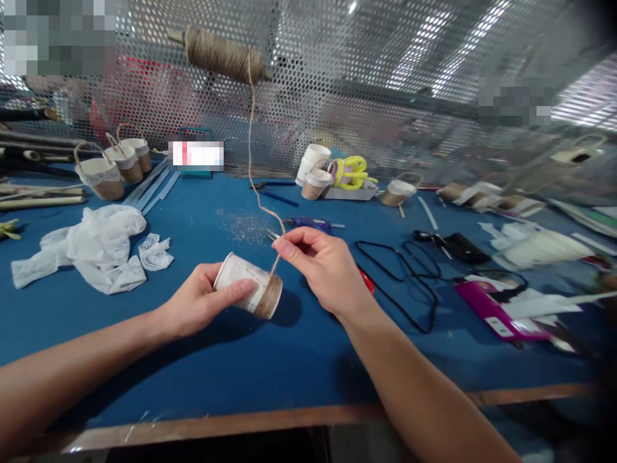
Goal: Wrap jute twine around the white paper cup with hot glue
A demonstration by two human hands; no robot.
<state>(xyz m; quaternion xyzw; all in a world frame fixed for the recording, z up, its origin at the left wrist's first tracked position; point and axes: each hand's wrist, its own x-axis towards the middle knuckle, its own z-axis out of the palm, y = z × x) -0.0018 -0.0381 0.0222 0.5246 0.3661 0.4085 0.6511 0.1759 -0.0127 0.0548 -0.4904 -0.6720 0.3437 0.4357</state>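
My left hand (200, 299) is wrapped around a white paper cup (243, 283) lying on its side, its bottom part wound with brown twine. My right hand (325, 263) pinches the twine (251, 154) just above the cup. The twine runs up to a spool (222, 54) hung on the perforated metal screen at the back. Both hands hover over the blue table (289, 360) near its front edge.
Finished twine-wrapped cups with handles (103, 177) stand at the back left, more cups (315, 173) at the back centre. Crumpled white plastic (91, 247) lies left. A black cord (409, 276), a blue tool (311, 224) and a pink object (496, 315) lie right.
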